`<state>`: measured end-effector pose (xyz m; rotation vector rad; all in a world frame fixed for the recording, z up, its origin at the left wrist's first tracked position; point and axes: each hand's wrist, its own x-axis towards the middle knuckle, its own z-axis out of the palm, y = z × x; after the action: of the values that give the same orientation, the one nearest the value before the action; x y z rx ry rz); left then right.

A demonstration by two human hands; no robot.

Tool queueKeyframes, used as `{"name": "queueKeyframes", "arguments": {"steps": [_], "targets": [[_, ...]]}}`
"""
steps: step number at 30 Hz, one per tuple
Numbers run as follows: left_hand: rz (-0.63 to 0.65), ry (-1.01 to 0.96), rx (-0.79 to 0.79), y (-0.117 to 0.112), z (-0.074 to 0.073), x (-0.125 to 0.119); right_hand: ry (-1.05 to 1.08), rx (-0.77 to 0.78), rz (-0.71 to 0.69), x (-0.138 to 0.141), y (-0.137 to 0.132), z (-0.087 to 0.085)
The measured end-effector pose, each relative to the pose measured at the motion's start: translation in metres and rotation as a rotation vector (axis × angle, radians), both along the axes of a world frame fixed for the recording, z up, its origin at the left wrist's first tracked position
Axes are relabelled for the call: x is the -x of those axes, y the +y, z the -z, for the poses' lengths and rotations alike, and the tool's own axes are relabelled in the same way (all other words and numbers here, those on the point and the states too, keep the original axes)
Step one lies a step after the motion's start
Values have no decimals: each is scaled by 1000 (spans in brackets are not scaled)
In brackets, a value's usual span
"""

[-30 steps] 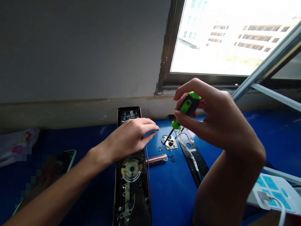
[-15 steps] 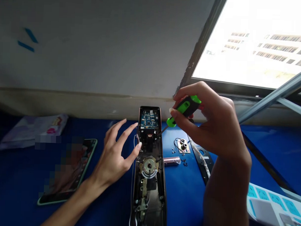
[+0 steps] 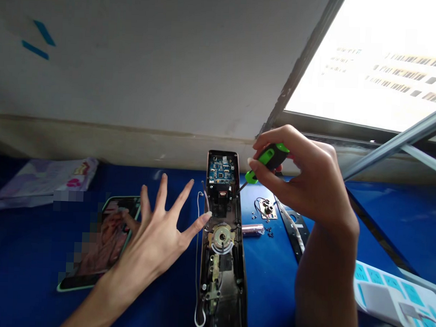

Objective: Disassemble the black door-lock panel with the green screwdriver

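Held in my right hand (image 3: 303, 173) is a green and black screwdriver (image 3: 264, 160), tilted, its shaft reaching down to the right inner edge of a long black housing (image 3: 232, 264). The housing looks like an opened door lock. At its far end lies a blue circuit board (image 3: 222, 170), with a round metal part (image 3: 222, 236) nearer to me. My left hand (image 3: 161, 233) is spread on the left side, thumb tip at the housing's left edge, holding nothing. A thin white cable (image 3: 197, 258) runs along that edge. The screwdriver tip is hard to make out.
Right of the housing lie a pink wrapped cylinder (image 3: 253, 230), loose small screws (image 3: 269, 232), a small board with a wire (image 3: 268, 209) and a black perforated plate (image 3: 298, 223). A tablet or phone (image 3: 104, 240) and a plastic packet (image 3: 45, 181) lie left. Metal bars (image 3: 397, 141) cross at right.
My left hand has spread its fingers wider and shifted away from the housing's upper left edge. My right hand keeps the screwdriver at nearly the same spot. The view has shifted slightly.
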<state>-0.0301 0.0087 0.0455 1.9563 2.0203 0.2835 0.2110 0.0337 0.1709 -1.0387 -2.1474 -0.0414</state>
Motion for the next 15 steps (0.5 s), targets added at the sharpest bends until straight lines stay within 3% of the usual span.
{"name": "queueKeyframes", "arguments": {"steps": [15], "targets": [[44,-168,-30,13,15,13,40,-39,3,-2,-2,-1]]}}
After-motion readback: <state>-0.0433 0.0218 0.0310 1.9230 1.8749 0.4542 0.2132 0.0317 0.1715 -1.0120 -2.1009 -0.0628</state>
